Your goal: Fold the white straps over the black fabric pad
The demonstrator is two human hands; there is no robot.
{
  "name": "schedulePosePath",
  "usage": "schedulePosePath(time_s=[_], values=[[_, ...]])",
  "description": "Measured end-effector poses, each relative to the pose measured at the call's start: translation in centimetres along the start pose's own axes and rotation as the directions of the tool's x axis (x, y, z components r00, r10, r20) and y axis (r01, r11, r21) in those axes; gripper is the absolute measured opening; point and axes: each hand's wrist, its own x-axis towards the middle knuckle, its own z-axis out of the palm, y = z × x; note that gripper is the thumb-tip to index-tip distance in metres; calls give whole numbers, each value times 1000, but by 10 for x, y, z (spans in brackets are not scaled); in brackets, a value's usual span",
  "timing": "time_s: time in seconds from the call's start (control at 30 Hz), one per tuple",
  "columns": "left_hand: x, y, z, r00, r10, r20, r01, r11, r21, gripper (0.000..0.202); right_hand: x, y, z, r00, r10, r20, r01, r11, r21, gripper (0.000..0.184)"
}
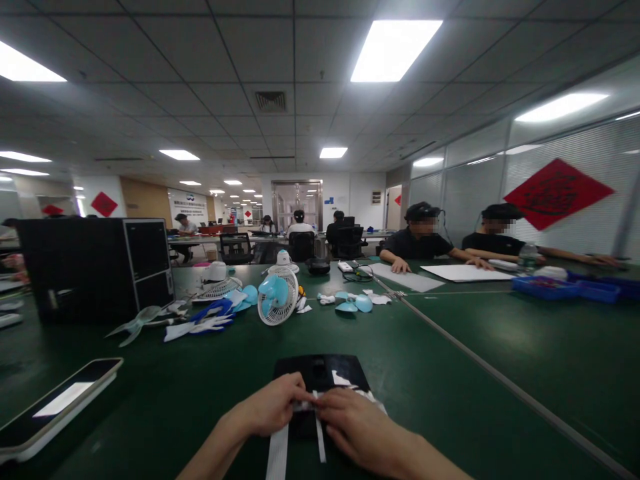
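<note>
A flat black panel (pixel 300 365) lies on the green table in front of me, with torn white scraps (pixel 343 379) on its upper right. Over it, my left hand (pixel 275 403) is closed, its index finger pointing right and its fingertips pinched at a thin white strip (pixel 321 440). My right hand (pixel 357 423) meets it there, fingers bent together at the top of the same strip. A wider ribbed white strip (pixel 277 453) runs from beneath my left hand toward the near edge. The fingertips partly hide the spot where they meet.
A phone (pixel 65 407) lies at left, before a black computer case (pixel 95 267). Fan parts, including a blue-bladed fan head (pixel 277 295), and gloves (pixel 205 321) lie farther back. Two co-workers sit at right near white boards (pixel 470 273) and blue trays (pixel 545 287). A strip (pixel 490 363) crosses the table.
</note>
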Motion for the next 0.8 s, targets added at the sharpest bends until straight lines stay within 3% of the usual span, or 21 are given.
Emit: schedulePosePath(time_s=[0.27,0.8], values=[[1,-2,2,1000,8,-5,-8,1000,-7,44,-4,7,12,1000,-19,12,19,999,-35,37],[1,-2,3,1000,9,-22,-8,1000,8,45,-23,-5,1,994,-97,46,100,993,-62,36]])
